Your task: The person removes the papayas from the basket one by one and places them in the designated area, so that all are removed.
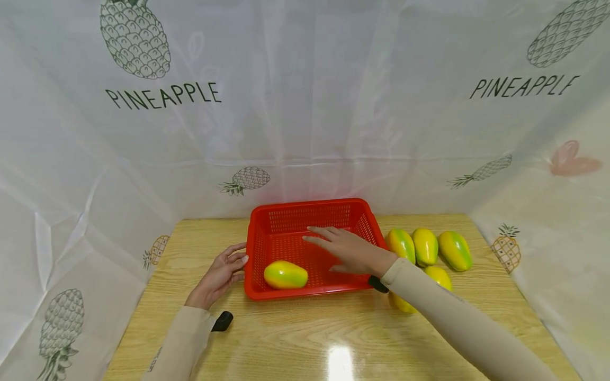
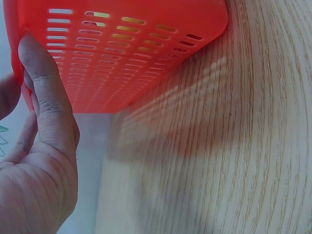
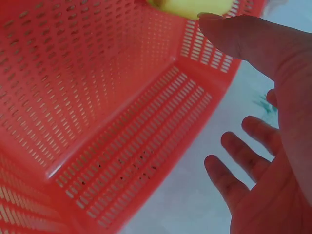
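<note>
A red plastic basket (image 1: 310, 292) with slotted walls stands on the table. One glossy yellow-green fruit (image 1: 285, 275), oblong and papaya-like, lies inside at its near left. My left hand (image 1: 220, 275) holds the basket's left rim; in the left wrist view its thumb and fingers meet the rim from opposite sides. Over the basket's right half hovers my right hand (image 1: 350, 250), fingers spread and nothing held. The right wrist view shows that hand (image 3: 265, 141) above the slotted interior, with the thumb overlapping part of the yellow fruit (image 3: 195, 6).
To the basket's right lie several more such fruits, among them one at the far right (image 1: 455, 250) and one in the middle (image 1: 425, 246). My right forearm partly covers the nearer ones. A white pineapple-print sheet (image 1: 305, 121) hangs behind the wooden table (image 1: 286, 338).
</note>
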### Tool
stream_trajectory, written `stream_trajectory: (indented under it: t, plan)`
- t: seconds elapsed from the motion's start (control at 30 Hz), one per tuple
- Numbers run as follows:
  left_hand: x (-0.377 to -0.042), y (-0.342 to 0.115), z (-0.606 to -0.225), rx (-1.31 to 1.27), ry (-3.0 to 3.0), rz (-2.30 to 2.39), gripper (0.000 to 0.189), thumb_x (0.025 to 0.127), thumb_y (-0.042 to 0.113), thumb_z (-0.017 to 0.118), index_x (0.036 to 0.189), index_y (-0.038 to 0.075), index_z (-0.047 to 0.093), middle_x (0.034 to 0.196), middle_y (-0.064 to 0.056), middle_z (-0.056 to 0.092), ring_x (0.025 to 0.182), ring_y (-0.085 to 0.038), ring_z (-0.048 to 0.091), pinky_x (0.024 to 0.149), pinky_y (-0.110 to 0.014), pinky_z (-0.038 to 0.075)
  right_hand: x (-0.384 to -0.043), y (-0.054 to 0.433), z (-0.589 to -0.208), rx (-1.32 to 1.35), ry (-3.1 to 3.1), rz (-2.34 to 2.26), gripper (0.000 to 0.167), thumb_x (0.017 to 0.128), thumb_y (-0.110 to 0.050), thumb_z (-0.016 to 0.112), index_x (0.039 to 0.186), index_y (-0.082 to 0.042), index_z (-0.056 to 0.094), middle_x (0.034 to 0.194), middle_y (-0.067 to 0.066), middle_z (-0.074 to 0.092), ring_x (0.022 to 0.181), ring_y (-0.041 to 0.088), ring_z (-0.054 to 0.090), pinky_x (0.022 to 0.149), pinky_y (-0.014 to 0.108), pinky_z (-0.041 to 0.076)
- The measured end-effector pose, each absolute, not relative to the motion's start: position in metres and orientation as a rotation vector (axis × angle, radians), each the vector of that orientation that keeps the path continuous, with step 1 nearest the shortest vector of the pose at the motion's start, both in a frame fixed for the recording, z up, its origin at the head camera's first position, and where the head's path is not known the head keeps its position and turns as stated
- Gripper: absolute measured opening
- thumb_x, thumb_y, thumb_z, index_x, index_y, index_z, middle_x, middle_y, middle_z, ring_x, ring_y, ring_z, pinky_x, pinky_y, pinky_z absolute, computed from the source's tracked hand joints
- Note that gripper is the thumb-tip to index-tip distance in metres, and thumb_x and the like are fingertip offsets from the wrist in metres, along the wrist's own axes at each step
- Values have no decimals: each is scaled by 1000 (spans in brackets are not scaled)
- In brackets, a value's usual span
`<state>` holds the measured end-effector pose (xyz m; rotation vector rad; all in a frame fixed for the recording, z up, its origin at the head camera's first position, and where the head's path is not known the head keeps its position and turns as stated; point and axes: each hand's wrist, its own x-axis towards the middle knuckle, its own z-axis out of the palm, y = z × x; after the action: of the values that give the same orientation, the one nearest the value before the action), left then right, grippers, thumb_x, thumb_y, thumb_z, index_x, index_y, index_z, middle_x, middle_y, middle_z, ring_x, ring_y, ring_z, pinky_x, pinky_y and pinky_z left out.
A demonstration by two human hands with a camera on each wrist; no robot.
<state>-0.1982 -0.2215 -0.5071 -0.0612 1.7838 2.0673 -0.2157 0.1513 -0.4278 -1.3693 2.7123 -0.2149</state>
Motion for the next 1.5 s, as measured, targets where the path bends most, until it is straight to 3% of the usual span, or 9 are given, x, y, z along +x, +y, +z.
stream_trajectory:
  t: [0.47,0.83,1.5]
  plan:
    - [-198,-221,-509,-69,1791,2066,57,112,10,53,164,5,29,120,1,60,91,-8,66,75,-24,58,-229,110,-439,-1536,2574,134,103,86,-28,91,168,-20,29,175,7,24,155,31,35,124,46,36]
    - [-196,-221,-509,-76,1804,2062,57,112,10,53,164,4,29,119,0,59,87,-8,65,74,-23,58,-231,82,-450,-1519,2511,273,106,86,-36,90,170,-26,25,175,0,25,154,24,36,124,42,37]
    - [-195,-220,-508,-68,1804,2056,56,113,10,51,164,4,28,123,-1,61,95,-9,67,77,-24,59,-230,54,-464,-1611,2391,391,96,94,-31,83,170,-37,24,172,-8,31,152,20,41,122,42,39]
